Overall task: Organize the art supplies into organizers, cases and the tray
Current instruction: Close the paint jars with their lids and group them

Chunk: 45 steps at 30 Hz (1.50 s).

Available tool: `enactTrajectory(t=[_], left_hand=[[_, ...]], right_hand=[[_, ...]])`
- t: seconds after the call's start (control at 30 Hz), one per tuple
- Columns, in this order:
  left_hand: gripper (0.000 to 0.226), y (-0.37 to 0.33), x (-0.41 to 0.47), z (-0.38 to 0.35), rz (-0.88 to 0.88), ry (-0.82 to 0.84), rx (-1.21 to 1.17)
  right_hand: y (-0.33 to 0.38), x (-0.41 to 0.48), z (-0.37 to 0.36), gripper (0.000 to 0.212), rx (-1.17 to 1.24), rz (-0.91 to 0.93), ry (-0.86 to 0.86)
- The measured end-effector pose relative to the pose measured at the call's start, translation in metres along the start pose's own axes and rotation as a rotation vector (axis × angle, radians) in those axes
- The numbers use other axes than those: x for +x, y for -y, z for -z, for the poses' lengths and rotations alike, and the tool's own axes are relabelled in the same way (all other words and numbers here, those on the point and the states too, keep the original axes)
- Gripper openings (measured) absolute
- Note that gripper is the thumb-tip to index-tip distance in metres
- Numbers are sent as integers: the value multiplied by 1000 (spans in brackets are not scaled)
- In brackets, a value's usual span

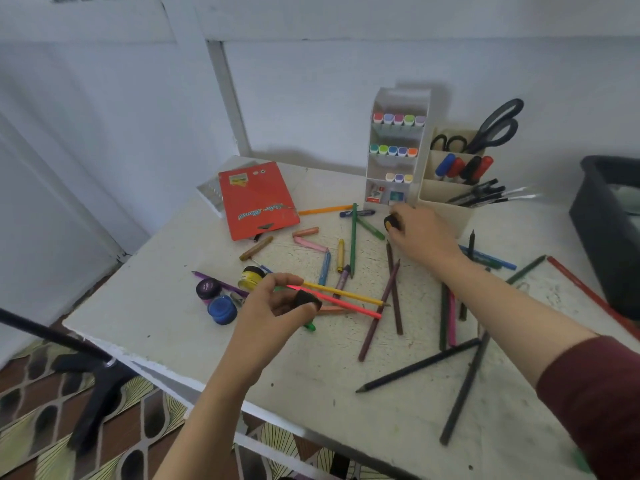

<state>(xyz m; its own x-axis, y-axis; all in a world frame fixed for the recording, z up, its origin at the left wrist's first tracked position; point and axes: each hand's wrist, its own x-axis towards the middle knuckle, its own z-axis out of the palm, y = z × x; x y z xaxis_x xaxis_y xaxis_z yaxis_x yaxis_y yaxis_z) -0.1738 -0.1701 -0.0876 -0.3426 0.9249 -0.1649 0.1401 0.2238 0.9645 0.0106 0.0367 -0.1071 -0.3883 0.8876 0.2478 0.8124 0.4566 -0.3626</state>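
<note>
My left hand [277, 308] hovers over the table's middle, fingers curled round a small dark jar [306, 300]. My right hand [420, 232] reaches to the foot of the white marker organizer [398, 98] and grips a small black jar with an orange side [390, 221]. Yellow [251, 277], purple [209, 288] and blue [222, 309] paint jars stand left of my left hand. Coloured pencils [346, 294] and crayons [340, 250] lie scattered across the table. A red pencil case [258, 199] lies at the back left. A dark tray [604, 233] sits at the right edge.
A beige organizer [446, 202] beside the marker organizer holds scissors [495, 128], markers and pens. Dark pencils [419, 365] lie near the front right. The white table [166, 327] ends at the left over a patterned floor, where a black tripod [93, 386] stands.
</note>
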Motion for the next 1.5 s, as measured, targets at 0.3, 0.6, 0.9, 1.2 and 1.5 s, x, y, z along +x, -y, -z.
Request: enactTrajectory(t=[0.3,0.6,0.9,1.2,1.5], left_hand=[[16,-10,-6,-44,11,115,-154],[25,-19,-35,-118,-106,356,-100],[38,-18,-71,-177,-399,470,194],[40,-9,-87,-199,-451,389,378],[39,-4,-87,-199,-435,364,396]], right_hand=[[15,-47,51,21,1615,-713,279],[-20,-134,94,18,1223,-657,294],[-72,-222,130,17,520,-354,218],[-91,-255,142,31,308,-139,262],[-102,-250,137,36,209,-15,304]])
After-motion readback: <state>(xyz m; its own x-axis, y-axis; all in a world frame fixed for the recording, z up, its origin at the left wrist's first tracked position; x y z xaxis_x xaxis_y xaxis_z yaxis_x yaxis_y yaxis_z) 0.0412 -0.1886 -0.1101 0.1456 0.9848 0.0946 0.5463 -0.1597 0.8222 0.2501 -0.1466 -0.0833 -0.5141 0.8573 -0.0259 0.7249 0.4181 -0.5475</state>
